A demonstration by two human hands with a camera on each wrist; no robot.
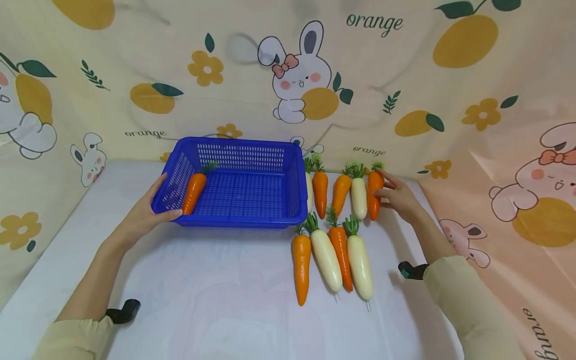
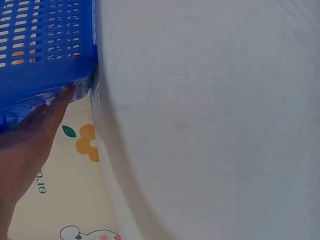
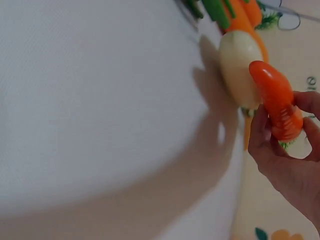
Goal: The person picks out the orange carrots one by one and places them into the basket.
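A blue plastic basket (image 1: 243, 220) sits at the back of the table, with one carrot (image 1: 195, 190) inside near its left wall. My left hand (image 1: 141, 215) grips the basket's left front corner, thumb by the front rim and fingers along the side. In the left wrist view, those fingers lie against the basket's outer wall (image 2: 45, 75). At the right end of the back row, my right hand (image 1: 402, 201) holds an orange carrot (image 1: 374, 190) between thumb and fingers. The right wrist view shows this carrot (image 3: 275, 92) tilted, close to a white radish (image 3: 240, 65).
Beside the held carrot lie a white radish (image 1: 359, 197) and more carrots (image 1: 342, 192). A front row holds carrots (image 1: 301, 265) and white radishes (image 1: 360, 265), thin prongs at the radish tips. Behind the white table (image 1: 202, 300) hangs a patterned cloth (image 1: 252, 100).
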